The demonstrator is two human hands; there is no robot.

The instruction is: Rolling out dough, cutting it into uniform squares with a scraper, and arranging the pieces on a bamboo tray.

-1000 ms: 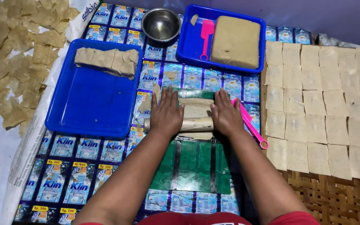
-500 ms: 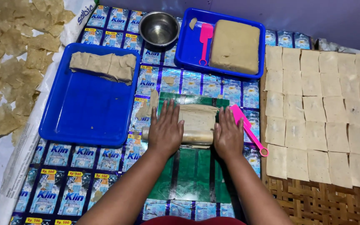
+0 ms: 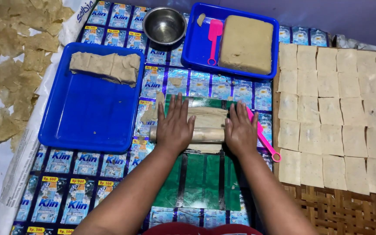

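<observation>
My left hand and my right hand lie flat, fingers spread, on a pale rolling pin that rests across a thin beige dough sheet. The sheet lies on a green plastic mat in front of me. Both palms press the pin's ends, so only its middle shows between them. A pink handled tool lies just right of my right hand.
A blue tray at the left holds folded dough pieces. A second blue tray at the back holds a dough block and a pink scraper. A metal bowl stands between them. Square dough sheets cover a woven mat at right; dried pieces lie at left.
Both hands and the rolling pin have moved back toward me over the dough sheet, and more of the sheet shows beyond the pin.
</observation>
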